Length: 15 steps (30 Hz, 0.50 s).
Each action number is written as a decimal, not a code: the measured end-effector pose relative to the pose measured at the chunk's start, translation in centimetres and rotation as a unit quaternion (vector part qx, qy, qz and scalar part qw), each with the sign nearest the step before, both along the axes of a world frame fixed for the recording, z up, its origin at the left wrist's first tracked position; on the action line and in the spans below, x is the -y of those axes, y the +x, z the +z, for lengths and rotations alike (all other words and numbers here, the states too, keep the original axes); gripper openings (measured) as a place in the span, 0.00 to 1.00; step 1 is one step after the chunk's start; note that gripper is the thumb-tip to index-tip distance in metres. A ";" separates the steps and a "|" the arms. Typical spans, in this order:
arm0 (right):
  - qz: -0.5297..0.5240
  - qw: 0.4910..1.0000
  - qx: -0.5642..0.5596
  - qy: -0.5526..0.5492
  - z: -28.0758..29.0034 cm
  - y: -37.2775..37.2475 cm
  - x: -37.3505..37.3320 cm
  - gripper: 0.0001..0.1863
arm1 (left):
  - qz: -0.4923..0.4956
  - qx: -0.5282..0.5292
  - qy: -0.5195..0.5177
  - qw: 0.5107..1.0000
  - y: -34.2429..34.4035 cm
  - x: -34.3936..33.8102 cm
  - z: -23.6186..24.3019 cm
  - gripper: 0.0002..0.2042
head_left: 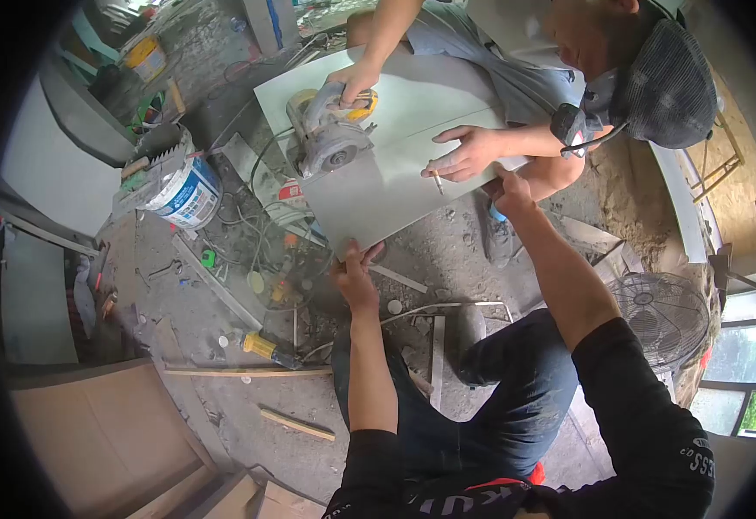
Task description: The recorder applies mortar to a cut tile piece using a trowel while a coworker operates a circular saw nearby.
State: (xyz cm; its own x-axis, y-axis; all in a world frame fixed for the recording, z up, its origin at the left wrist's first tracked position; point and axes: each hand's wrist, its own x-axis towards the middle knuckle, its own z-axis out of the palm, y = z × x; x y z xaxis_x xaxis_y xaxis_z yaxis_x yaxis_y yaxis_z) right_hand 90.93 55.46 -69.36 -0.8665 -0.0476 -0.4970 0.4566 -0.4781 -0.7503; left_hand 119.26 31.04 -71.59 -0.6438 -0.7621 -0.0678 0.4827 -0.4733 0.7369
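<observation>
Dusty floor (166, 298) is showing around a pale board (430, 99). Left hand (356, 278) is gripping its near corner, right hand (514, 192) the near edge's right end, both curled closed; most of it is lying beyond them. Co-worker's hand (357, 80) is holding a saw (328, 138) on top.

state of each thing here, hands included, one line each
left hand: gripping the panel's near corner
right hand: gripping the panel's right end
grey panel: held by both hands, thin line across its top
power saw: upright on the panel, gripped; running or not, cannot tell
co-worker's hand: closed on saw handle
white-and-blue bucket: upright, open, tools in it
fan: upright; spinning or not, cannot tell
</observation>
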 end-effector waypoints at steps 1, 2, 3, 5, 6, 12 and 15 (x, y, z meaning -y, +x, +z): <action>-0.001 1.000 -0.001 -0.001 0.1 0.1 0.1 0.15 | -0.005 -0.004 0.000 1.000 0.0 0.1 0.0 0.15; -0.002 1.000 -0.001 -0.003 0.2 0.2 0.2 0.15 | -0.011 -0.008 -0.001 1.000 0.1 0.2 0.0 0.14; -0.002 1.000 -0.001 -0.003 0.3 0.2 0.4 0.15 | -0.010 -0.007 -0.001 1.000 0.1 0.4 0.0 0.14; -0.003 1.000 0.003 0.017 0.3 0.2 0.5 0.16 | -0.014 -0.008 -0.007 1.000 0.1 0.5 -0.1 0.14; -0.003 1.000 0.003 0.017 0.3 0.2 0.5 0.16 | -0.014 -0.008 -0.007 1.000 0.1 0.5 -0.2 0.14; 0.002 1.000 -0.001 0.003 -0.7 -0.7 -0.5 0.16 | -0.013 0.002 -0.016 1.000 -0.1 0.1 -0.1 0.15; 0.007 1.000 0.001 -0.007 -1.0 -0.6 -0.3 0.16 | -0.010 -0.006 -0.018 1.000 0.0 0.3 -0.2 0.15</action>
